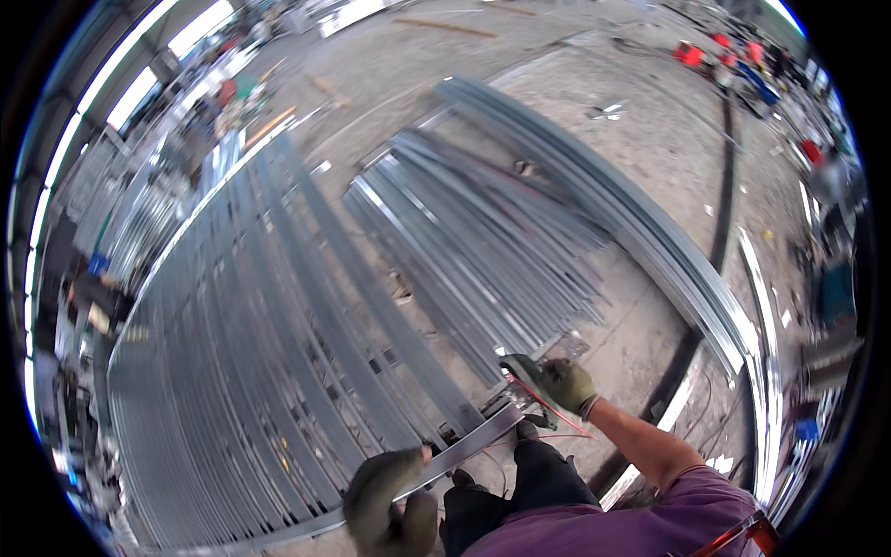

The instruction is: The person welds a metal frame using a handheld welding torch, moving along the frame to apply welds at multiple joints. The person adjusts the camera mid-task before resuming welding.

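My left hand (390,492), in a dark olive glove with a bare fingertip showing, is at the near rail (473,441) of a large grid of grey metal bars (278,306). Blur hides how its fingers lie and whether they touch the rail. To the right, past the rail's end, my gloved right hand (563,382) is closed around a dark hand tool (522,366). A thin orange-red cord or hose (548,406) runs by this tool. The tool's exact kind is not clear.
Beyond the tool lies a stack of shorter metal profiles (483,251). Long bundled profiles (613,195) stretch along the right. More metal stock (153,209) is piled at the far left. Red objects (689,54) and a blue item (759,84) lie at the far right.
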